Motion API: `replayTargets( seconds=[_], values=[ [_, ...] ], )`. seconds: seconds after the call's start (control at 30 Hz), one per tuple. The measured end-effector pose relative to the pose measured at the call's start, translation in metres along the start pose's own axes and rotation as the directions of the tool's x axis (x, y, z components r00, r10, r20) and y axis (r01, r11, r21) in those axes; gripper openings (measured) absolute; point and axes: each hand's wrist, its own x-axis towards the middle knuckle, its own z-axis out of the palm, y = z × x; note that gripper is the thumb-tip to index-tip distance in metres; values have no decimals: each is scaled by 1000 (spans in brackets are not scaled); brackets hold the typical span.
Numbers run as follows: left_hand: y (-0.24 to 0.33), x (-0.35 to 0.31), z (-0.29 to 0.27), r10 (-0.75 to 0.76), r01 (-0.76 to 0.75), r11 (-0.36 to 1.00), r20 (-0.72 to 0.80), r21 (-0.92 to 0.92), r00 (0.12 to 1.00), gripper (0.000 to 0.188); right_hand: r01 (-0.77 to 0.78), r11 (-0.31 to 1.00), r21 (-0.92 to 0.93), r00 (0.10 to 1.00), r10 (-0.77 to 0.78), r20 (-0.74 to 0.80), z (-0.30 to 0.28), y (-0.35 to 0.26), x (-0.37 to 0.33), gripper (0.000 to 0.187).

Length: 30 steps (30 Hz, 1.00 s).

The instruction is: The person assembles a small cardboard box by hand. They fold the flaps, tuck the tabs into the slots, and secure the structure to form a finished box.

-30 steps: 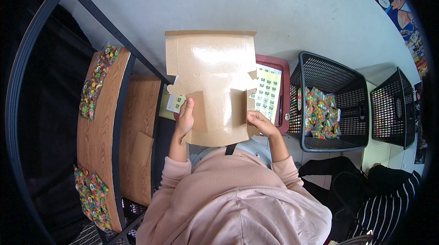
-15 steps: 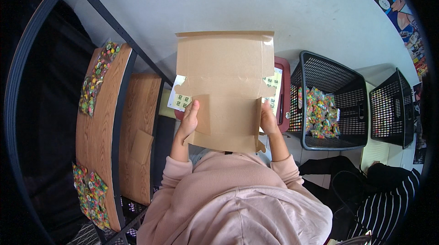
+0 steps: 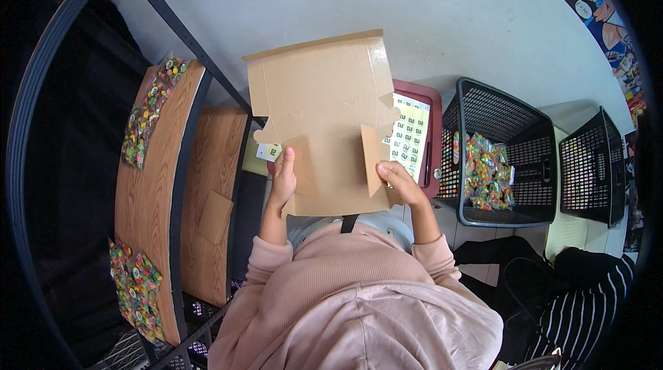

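A partly folded brown cardboard box (image 3: 324, 90) is held up in front of me, its long lid panel tilted away toward the wall. My left hand (image 3: 282, 178) grips its left side, thumb on the inner face beside a raised side flap. At the right side my right hand (image 3: 402, 182) pinches another flap (image 3: 369, 160), which stands up and leans inward. Behind the box lies a sheet of printed labels (image 3: 412, 131) on a dark red tray (image 3: 434, 118), partly covered by the cardboard.
Left, a wooden shelf (image 3: 155, 211) bears candy bags (image 3: 153, 111) at its far end and more bags (image 3: 136, 290) nearer. A lower shelf (image 3: 210, 152) holds a folded cardboard piece (image 3: 215, 218). Right, a black crate (image 3: 532, 190) contains candy packets (image 3: 487, 169), beside another black basket (image 3: 594, 163).
The box has turned slightly counterclockwise and shifted left, uncovering more of the label sheet. My right hand has bent the right flap inward.
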Motion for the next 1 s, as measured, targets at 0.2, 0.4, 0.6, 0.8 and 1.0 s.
replayTargets(
  seconds=[0.2, 0.4, 0.6, 0.8, 1.0],
  values=[
    [-6, 3, -2, 50, -46, 995, -43, 89, 998, 41, -74, 987, -145, 997, 73, -11, 9, -23, -3, 39],
    [8, 5, 0, 29, -30, 999, 24, 26, 999, 43, -36, 999, 22, 999, 37, -38, 15, -30, -6, 37],
    [16, 2, 7, 44, -44, 999, 4, 23, 999, 42, -22, 1000, -4, 999, 22, -43, 2, -20, -1, 40],
    [4, 9, 3, 180, -182, 961, 31, 206, 983, 40, 36, 986, -163, 991, -57, -123, 7, -28, 3, 44],
    [13, 4, 6, 33, -44, 990, 88, 135, 996, 38, 206, 978, -22, 944, -204, -260, 10, -26, 15, 41]
  ],
)
